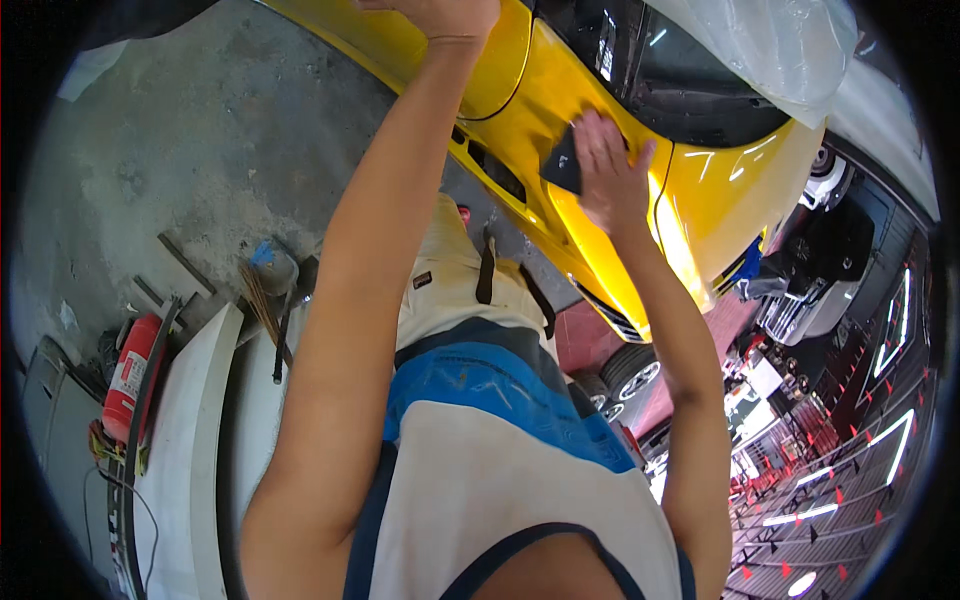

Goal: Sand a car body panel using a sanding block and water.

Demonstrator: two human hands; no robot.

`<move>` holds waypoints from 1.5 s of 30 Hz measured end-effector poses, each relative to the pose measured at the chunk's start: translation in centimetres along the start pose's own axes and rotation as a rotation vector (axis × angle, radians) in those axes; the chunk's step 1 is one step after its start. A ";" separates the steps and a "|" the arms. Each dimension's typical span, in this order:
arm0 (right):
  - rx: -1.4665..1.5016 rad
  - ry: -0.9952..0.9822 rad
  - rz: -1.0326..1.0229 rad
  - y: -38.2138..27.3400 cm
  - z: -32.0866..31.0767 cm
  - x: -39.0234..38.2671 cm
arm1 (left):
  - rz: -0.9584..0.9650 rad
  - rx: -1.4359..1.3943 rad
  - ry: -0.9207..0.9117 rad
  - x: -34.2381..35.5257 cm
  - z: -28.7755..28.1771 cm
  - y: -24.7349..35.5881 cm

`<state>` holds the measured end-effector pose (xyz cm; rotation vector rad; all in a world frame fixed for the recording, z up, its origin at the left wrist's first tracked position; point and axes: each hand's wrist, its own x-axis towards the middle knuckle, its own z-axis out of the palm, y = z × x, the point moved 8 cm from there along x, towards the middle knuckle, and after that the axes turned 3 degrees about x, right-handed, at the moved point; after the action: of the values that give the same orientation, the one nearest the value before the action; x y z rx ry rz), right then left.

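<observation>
My right hand [612, 175] lies over a dark sheet of sandpaper [562, 163], pressing it with straightened fingers against the yellow car [560, 75]. The sheet's left part sticks out past my fingers; the rest is hidden beneath them. It sits on the curved body panel, below the dark windshield [690, 70]. Farther left, my left hand [440, 14] is at the yellow bodywork, cut off by the upper edge. A stretched thumb or finger of it shows, and I see nothing held there.
Clear plastic sheeting [790, 50] covers part of the windshield. To the left are a red fire extinguisher [133, 375], a white panel [190, 450], a broom [262, 300] and a dustpan [275, 270] on the concrete floor [220, 130]. Wheels [630, 372] and a parked vehicle [815, 290] stand right.
</observation>
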<state>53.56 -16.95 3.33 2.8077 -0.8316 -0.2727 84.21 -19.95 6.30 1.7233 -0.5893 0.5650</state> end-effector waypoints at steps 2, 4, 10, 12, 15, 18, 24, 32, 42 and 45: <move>-0.072 -0.004 0.020 1.2 1.0 -4.6 | -0.027 -0.002 -0.007 -0.1 0.7 0.5; -0.048 0.031 -0.015 1.2 0.7 -2.4 | 0.020 -0.060 -0.002 -0.7 1.2 1.0; -0.037 0.000 -0.057 -2.3 -3.2 6.0 | -0.023 0.041 -0.016 -0.5 0.5 -0.3; -0.065 0.010 -0.077 -0.5 0.0 -0.4 | 0.020 -0.010 0.006 0.1 1.1 0.3; -0.025 -0.022 -0.087 -1.4 -1.4 3.4 | -0.016 -0.005 -0.025 -0.7 0.7 0.6; -0.061 0.026 -0.054 -2.7 -4.4 8.0 | -0.046 -0.006 -0.010 -0.1 0.4 0.4; -0.013 0.079 -0.018 -1.4 -2.7 6.3 | -0.037 -0.014 -0.043 -0.4 1.1 0.5; 0.029 0.026 -0.008 -2.2 -3.2 6.7 | -0.042 -0.025 0.004 -0.5 1.0 0.2; 0.083 0.088 0.027 -3.3 -4.4 10.2 | -0.084 0.007 -0.055 -0.9 1.1 0.7; 0.104 0.002 0.130 -3.1 -3.9 9.1 | -0.100 0.006 -0.091 -0.4 0.6 0.3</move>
<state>63.51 -18.90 5.26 2.8312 -1.0519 -0.2122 83.75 -20.54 6.09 1.7810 -0.5624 0.4197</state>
